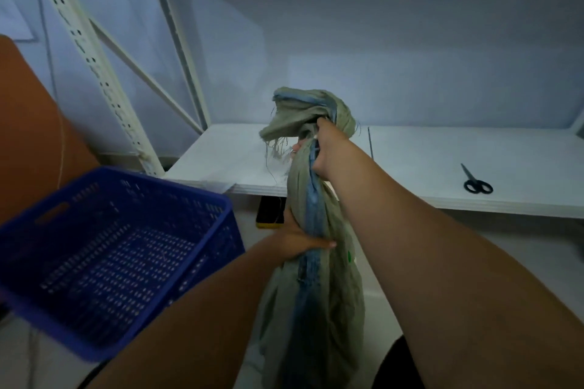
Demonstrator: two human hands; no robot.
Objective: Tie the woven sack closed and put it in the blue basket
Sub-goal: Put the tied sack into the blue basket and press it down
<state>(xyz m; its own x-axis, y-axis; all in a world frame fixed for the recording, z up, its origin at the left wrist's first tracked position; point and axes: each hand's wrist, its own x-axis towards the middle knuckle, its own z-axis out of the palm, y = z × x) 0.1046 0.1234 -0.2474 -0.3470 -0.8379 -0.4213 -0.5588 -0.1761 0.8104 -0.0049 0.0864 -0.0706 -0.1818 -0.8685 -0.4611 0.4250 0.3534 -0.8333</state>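
The woven sack [319, 303] is grey-green with a blue stripe and hangs upright in front of me, its top twisted into a knot with frayed threads. My right hand [328, 148] grips the neck just under the knot and holds the sack up. Lower down, my left hand [300, 240] is wrapped around the gathered cloth from the left side. The blue basket [104, 262] is a perforated plastic crate to the left of the sack, tilted toward me, with nothing inside it.
A white shelf board [426, 164] runs behind the sack with black scissors [477, 181] on its right part. White slotted rack posts [91, 63] rise at the left. A dark and yellow object [268, 211] lies under the shelf edge. A brown surface [28, 136] is at far left.
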